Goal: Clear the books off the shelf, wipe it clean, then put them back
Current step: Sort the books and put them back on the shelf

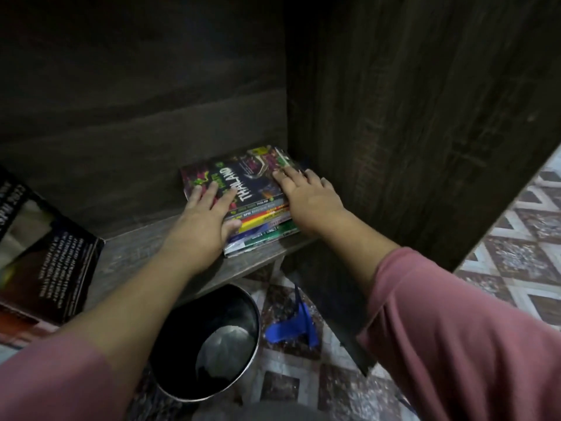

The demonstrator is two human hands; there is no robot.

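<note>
A flat stack of several books (pixel 252 189) lies on the dark wooden shelf (pixel 133 253), pushed into its back right corner against the side panel. The top book has a dark cover with the word THAILAND. My left hand (pixel 206 220) rests flat on the left part of the top cover, with its thumb against the spines at the front. Along the right edge of the stack lies my right hand (pixel 306 196), fingers straight and pointing to the back. Both sleeves are pink.
A large dark book (pixel 45 256) lies at the shelf's left end. Below the shelf, a round metal bin (pixel 212 341) stands on the patterned tile floor. A blue cloth (pixel 294 326) lies on the floor beside it. The tall wooden side panel (pixel 409 132) rises at right.
</note>
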